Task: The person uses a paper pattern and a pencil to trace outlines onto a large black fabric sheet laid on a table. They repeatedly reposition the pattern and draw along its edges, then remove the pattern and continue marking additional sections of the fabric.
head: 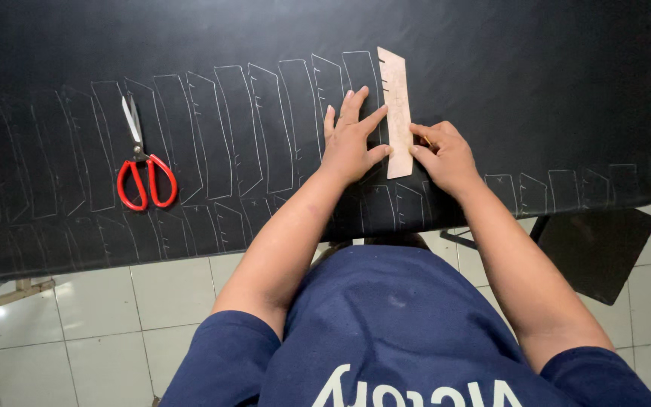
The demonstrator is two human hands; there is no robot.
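Lying flat on the black sheet point(491, 90), the tan cardboard strip point(396, 113) runs lengthwise away from the person, leaning slightly left at its far end. Left hand point(349, 143) presses it open-palmed; right hand point(443, 154) pinches its near edge, grip clenched. Red scissors point(143, 162) lie well left

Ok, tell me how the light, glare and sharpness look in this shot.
Head view: even, soft light and no strong glare on the black sheet; chalk outlines fade toward the darker left edge. The left hand, right hand, tan template and red scissors are sharp. Straight table edges bow slightly, showing wide-angle distortion.
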